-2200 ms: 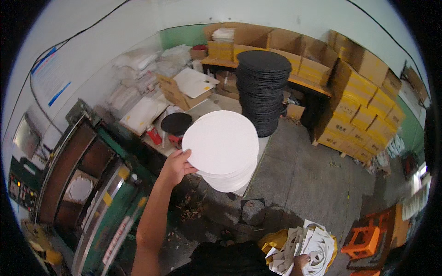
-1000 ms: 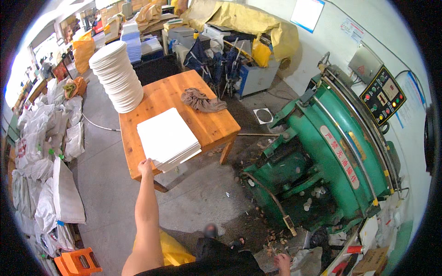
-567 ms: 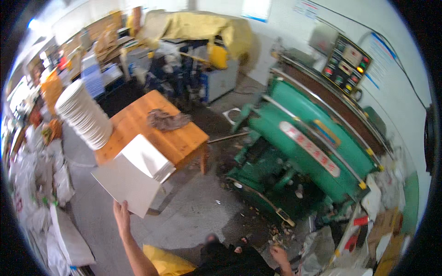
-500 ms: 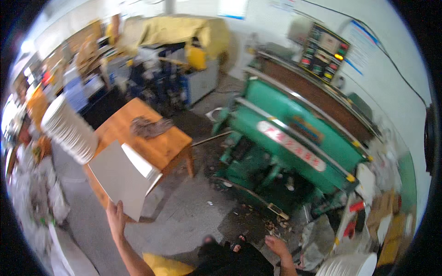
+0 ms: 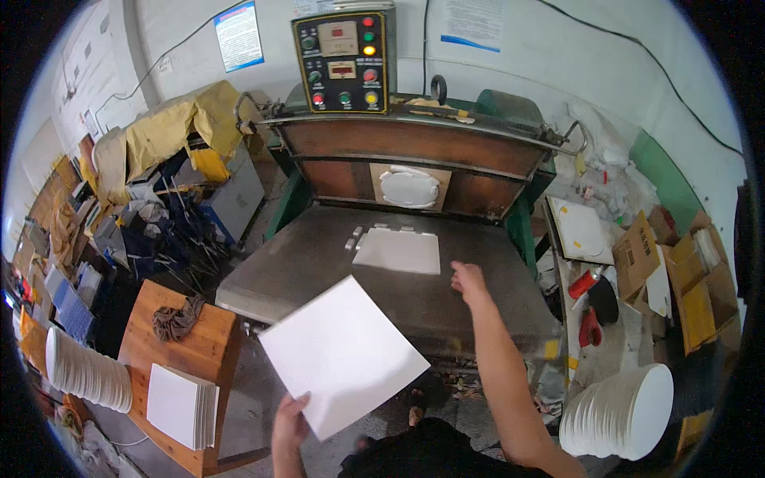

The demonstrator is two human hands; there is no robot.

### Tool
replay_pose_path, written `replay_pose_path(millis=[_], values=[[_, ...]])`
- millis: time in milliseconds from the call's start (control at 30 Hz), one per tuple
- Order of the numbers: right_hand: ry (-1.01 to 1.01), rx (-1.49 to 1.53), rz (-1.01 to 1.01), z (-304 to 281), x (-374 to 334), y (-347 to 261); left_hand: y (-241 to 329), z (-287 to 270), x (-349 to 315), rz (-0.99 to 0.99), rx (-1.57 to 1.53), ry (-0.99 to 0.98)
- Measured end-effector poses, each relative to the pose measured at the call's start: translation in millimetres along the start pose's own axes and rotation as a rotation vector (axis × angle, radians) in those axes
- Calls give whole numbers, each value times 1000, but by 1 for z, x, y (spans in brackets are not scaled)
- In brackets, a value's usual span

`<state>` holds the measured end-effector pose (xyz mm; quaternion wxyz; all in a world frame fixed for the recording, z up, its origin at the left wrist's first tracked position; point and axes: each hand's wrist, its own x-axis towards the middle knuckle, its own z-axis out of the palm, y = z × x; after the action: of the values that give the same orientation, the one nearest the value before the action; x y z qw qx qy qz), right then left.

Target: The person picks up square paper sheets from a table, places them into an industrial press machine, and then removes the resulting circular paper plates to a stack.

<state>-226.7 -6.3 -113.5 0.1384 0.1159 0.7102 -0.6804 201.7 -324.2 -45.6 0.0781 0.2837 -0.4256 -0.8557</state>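
The left hand [image 5: 290, 426] is pinching a square white sheet [image 5: 343, 354] by one edge, the rest extending beyond its fingers; this one-sided hold is risking sagging. The right hand [image 5: 470, 282], gripping nothing, is hovering beside a flat white panel [image 5: 398, 252]; brushing it is risking misalignment.

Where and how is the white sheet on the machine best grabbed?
Probably pinch its right edge, from the right: the white sheet lies flat, with small blocks by its far left corner, while that edge looks free, near the right hand.
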Motion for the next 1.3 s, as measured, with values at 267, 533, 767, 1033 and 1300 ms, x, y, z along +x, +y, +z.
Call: replay_pose_path(millis=[267,533,767,1033,1300], values=[[-170,251,366,80,83,77,-71,6,-11,-254,-241,7],[-453,499,287,0,60,14,-85,119,91,-331,-41,-78],[-131,558,50,-159,-27,28,-159,193,282,-318,-225,-75],[383,553,-7,-190,-232,54,-167,186,273,24,631,-128],[444,473,-81,-160,-315,59,-169,295,330,693,1866,-204]])
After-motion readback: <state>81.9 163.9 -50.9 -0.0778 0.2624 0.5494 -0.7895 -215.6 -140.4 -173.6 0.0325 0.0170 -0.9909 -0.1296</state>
